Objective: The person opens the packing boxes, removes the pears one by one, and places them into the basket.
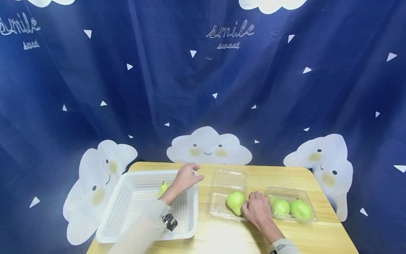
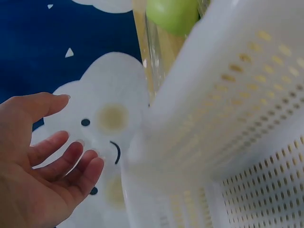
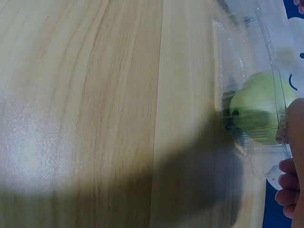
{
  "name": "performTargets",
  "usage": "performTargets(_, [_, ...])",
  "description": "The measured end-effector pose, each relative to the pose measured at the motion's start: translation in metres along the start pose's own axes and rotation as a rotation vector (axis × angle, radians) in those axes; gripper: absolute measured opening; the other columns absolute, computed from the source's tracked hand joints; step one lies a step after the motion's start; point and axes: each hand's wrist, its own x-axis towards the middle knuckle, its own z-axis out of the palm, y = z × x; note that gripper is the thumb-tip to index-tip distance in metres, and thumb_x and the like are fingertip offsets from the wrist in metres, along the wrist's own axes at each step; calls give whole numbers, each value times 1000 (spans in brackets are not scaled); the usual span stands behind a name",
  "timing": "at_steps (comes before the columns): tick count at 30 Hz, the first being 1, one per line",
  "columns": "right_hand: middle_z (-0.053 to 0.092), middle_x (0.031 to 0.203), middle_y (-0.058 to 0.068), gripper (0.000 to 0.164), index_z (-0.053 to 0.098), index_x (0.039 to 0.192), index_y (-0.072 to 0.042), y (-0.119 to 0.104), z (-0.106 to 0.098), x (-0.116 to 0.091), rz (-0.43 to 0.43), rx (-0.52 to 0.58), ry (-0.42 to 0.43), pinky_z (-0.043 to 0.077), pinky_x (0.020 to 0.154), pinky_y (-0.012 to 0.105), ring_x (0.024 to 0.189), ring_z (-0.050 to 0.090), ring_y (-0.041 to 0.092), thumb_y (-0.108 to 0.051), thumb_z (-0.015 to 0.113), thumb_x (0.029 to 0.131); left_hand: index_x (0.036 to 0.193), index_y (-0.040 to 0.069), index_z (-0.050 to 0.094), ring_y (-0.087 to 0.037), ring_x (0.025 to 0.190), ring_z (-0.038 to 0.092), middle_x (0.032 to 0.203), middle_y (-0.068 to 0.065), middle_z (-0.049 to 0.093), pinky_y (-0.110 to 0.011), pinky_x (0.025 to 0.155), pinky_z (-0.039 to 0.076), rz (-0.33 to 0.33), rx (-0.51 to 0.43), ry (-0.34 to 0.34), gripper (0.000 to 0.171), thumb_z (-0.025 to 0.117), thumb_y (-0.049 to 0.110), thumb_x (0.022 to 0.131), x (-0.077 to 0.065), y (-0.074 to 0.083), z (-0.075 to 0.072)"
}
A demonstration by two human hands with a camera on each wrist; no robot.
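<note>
My left hand (image 1: 187, 178) hovers over the right side of a white perforated basket (image 1: 104, 225), fingers loosely bent with nothing between them. A green pear (image 1: 162, 189) lies in that basket, partly hidden behind the left wrist. To the right, a clear plastic clamshell box (image 1: 219, 206) has its lid (image 1: 229, 178) folded back, and one green pear (image 1: 235, 203) sits inside. My right hand (image 1: 258, 210) grips the box's right edge, thumb beside the pear. In the right wrist view the curled fingers (image 3: 288, 183) show just outside the clear wall.
Right of my right hand stands a second clear plastic box (image 1: 309, 201) with green pears (image 1: 300, 210) in it. Everything stands on a light wooden table (image 1: 215, 240). Behind its far edge hangs a dark blue curtain (image 1: 177, 91) with clouds and triangles.
</note>
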Motion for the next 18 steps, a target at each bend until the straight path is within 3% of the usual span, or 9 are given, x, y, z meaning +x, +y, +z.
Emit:
performTargets(10, [57, 78, 12, 24, 60, 84, -1, -4, -3, 1, 3, 6, -7, 48, 66, 41, 72, 53, 29, -24, 66, 82, 125, 6, 69, -27, 107, 71, 124, -13, 73, -42, 93, 62, 39, -7, -72, 48, 80, 29, 85, 1, 21, 24])
performTargets(18, [56, 79, 12, 22, 59, 84, -1, -4, -3, -1, 18, 24, -13, 48, 68, 42, 73, 52, 29, -22, 65, 81, 131, 3, 67, -34, 118, 69, 132, -15, 71, -46, 102, 60, 58, -55, -178, 56, 82, 27, 84, -3, 39, 49])
